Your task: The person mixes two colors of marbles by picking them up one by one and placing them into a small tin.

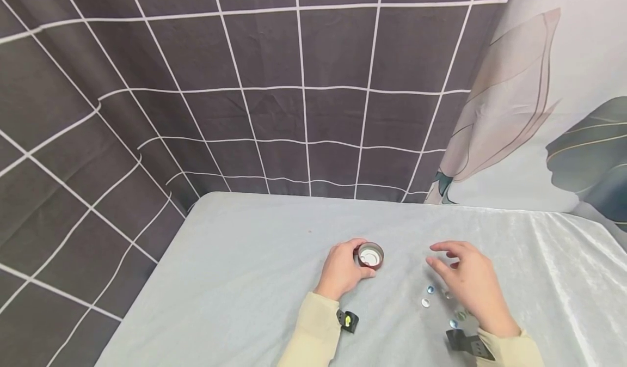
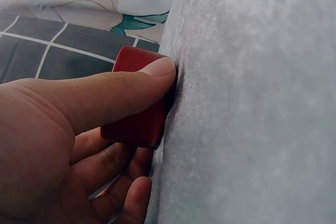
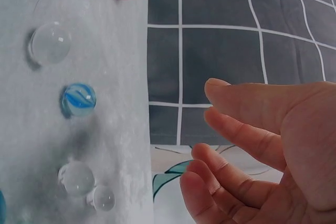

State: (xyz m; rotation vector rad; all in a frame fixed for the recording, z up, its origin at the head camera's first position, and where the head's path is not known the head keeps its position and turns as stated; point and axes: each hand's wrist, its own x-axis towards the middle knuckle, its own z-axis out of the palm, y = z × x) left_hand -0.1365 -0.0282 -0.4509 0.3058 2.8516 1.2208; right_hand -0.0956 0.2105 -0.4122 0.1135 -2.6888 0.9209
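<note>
Gripped a small red cup between the thumb and fingers of the left hand, mouth up on the cloth-covered bench, and held the right hand empty, with relaxed fingers apart from the thumb, to the cup's right, near clear marbles and a blue-streaked marble.

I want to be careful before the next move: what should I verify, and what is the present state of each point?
1. Left-hand grip holds the red container: ok.
2. Container's opening faces up: ok.
3. Right-hand grip empty: ok.
4. Blue-striped marble apart from the clear marble above it, right wrist view: ok.
5. Cloth free of marbles: not ok, several lie there.
6. What the container holds: cannot tell clearly.
</note>
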